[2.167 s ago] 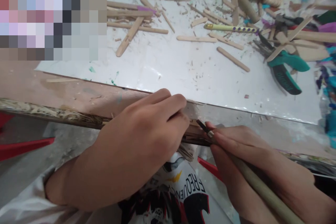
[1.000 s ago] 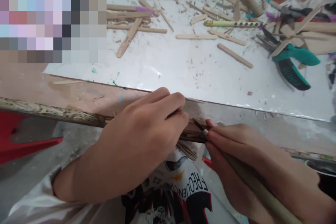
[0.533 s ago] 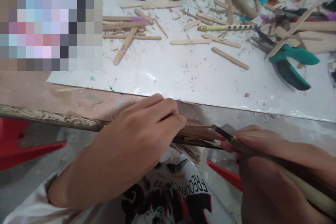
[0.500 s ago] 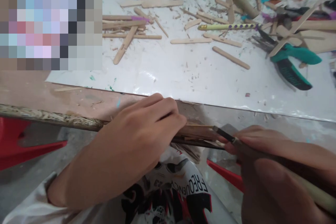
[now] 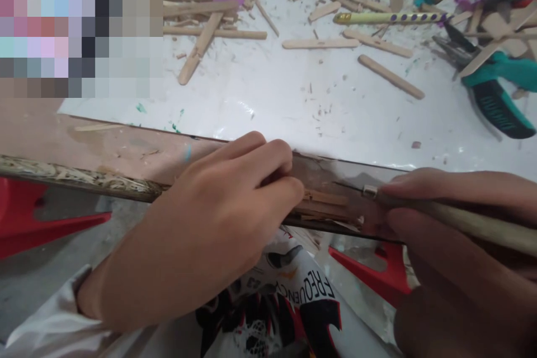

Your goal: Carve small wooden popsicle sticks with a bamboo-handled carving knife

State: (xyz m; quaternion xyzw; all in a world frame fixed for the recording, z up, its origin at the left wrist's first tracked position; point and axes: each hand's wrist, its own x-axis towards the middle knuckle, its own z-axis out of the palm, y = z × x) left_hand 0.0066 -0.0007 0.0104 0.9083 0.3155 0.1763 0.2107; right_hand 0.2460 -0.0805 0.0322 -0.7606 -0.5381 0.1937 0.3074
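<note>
At the near edge of the table, my left hand (image 5: 226,207) is closed, its fingers bent and pressing down on a thin wooden craft stick (image 5: 325,197). Only the stick's right end shows past my fingertips; the rest is hidden. My right hand (image 5: 453,235) grips a carving knife (image 5: 474,226) with a pale rounded handle and a metal collar. Its narrow blade points left, just above and to the right of the stick's end, apart from it as far as I can tell. Split wood slivers (image 5: 327,218) lie along the edge below the stick.
Several craft sticks (image 5: 321,43) and shavings are scattered over the white sheet (image 5: 251,106). Teal-handled pliers (image 5: 499,95) lie at the right, beside a yellow-green pencil-like stick (image 5: 390,18). Wood shavings fill the table's left edge (image 5: 75,176). Red plastic stool parts (image 5: 377,277) show below.
My right hand has lifted the knife off the stick's end and turned it, so the blade now shows edge-on. My left hand stays on the stick. The view has shifted slightly.
</note>
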